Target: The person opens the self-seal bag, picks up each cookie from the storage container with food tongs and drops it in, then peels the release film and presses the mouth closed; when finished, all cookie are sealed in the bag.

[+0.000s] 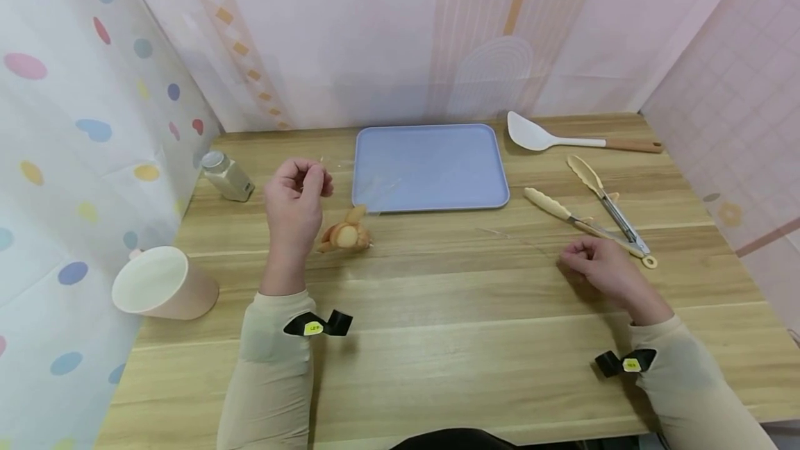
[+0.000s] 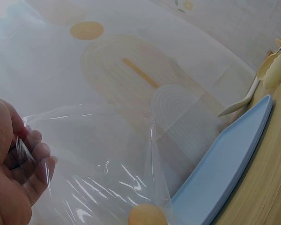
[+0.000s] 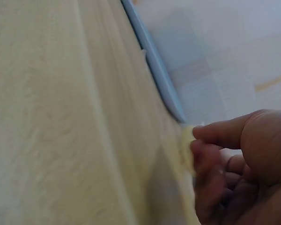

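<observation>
My left hand (image 1: 296,189) pinches the top edge of a clear plastic bag (image 2: 103,140) between thumb and fingers. Low in the bag sits golden-brown bread (image 1: 346,233), just above or on the table; which of these I cannot tell. Part of the clear film reaches over the left edge of the blue tray (image 1: 431,169). Farther right, my right hand (image 1: 594,266) is held over the table with thumb and forefinger together. From its fingertips a thin, clear strip (image 1: 494,232) trails left, faint against the wood.
Beyond the right hand lie cream-tipped tongs (image 1: 600,217), spread apart. A white spatula (image 1: 562,139) with a wooden handle is at the back right. On the left stand a glass shaker (image 1: 228,176) and a pale pink cup (image 1: 169,287). Curtains border the wooden table (image 1: 437,339).
</observation>
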### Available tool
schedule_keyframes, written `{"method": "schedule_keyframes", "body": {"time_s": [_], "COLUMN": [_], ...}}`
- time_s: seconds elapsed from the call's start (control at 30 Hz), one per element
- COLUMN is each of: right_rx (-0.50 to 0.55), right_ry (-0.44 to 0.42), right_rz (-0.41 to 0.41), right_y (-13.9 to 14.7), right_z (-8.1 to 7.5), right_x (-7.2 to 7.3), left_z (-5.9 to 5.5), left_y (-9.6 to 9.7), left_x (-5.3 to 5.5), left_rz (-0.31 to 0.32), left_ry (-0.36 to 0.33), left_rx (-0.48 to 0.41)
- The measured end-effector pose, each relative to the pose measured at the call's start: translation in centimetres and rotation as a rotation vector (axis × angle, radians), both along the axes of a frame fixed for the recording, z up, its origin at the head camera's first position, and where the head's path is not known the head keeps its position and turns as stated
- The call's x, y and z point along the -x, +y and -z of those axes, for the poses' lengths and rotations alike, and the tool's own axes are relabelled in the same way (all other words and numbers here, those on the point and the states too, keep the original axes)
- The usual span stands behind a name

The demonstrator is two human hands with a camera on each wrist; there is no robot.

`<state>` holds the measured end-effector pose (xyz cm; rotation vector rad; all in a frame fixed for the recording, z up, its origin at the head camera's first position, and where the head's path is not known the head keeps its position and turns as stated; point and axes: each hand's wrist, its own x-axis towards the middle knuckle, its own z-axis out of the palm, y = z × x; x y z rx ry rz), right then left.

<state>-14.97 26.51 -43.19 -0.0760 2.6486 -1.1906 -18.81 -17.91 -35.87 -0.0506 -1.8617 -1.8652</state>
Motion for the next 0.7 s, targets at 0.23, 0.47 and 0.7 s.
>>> {"method": "schedule_keyframes", "body": {"time_s": [0.23,0.47,0.7], "right_rx": [0.035,0.396,0.688], "right_ry": [0.208,0.225,0.214], "right_rz": [-0.071,-0.135,-0.092], "right_y": [-4.6,-14.3,-19.5], "right_z": [-1.8,-2.2,-1.0], "right_x": [1.0,3.3,5.1], "left_z": [-0.2,-0.5,-0.2], "left_y": [0.1,1.0,2.5], "left_x": [-0.1,-0.7,-0.9], "left_rz": [0.036,0.117,0.221], "left_ry": [0.008,0.04,0.059], "left_rx": [0.006,-0.003,-0.08]}}
